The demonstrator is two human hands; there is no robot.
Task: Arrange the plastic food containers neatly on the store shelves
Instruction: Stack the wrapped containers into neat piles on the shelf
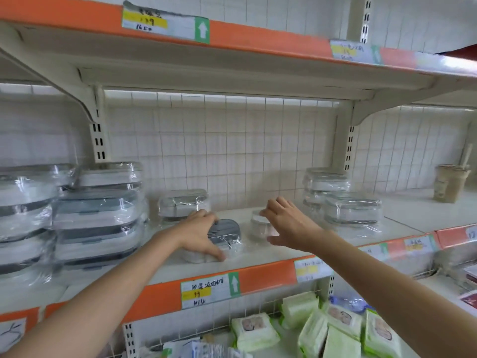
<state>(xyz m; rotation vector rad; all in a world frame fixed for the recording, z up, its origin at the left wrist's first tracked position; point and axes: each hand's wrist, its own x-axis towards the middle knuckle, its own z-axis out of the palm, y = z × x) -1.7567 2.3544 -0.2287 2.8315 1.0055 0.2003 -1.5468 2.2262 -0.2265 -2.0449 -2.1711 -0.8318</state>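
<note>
- Middle shelf (271, 262): white deck with an orange front strip, carrying the shrink-wrapped plastic food containers.
- Grey-lidded container (223, 235): sitting near the front edge, left of centre; an oblong box whose long axis is running from near left to far right, lid facing up.
- Left hand (200, 229): resting on this container, fingers draped over the lid and thumb pressing the near wall; a moderate span, holding the box.
- Small clear container (259, 227): standing upright just to the right of the grey-lidded one, partly hidden behind the right hand; whether it is round cannot be told.
- Right hand (289, 226): spreading wide around the small clear container, fingers over its top, thumb low; whether it is touching cannot be told.
- Tall stacks (95, 220) at the left and a smaller group (352, 210) at the right: bracketing the working gap.
- Risk: the glossy wrap is likely giving poor purchase, so a box could be slipping off the near edge onto the green packs (299, 308) below.
- Risk: a sideways push could be nudging the left stacks out of line.
</note>
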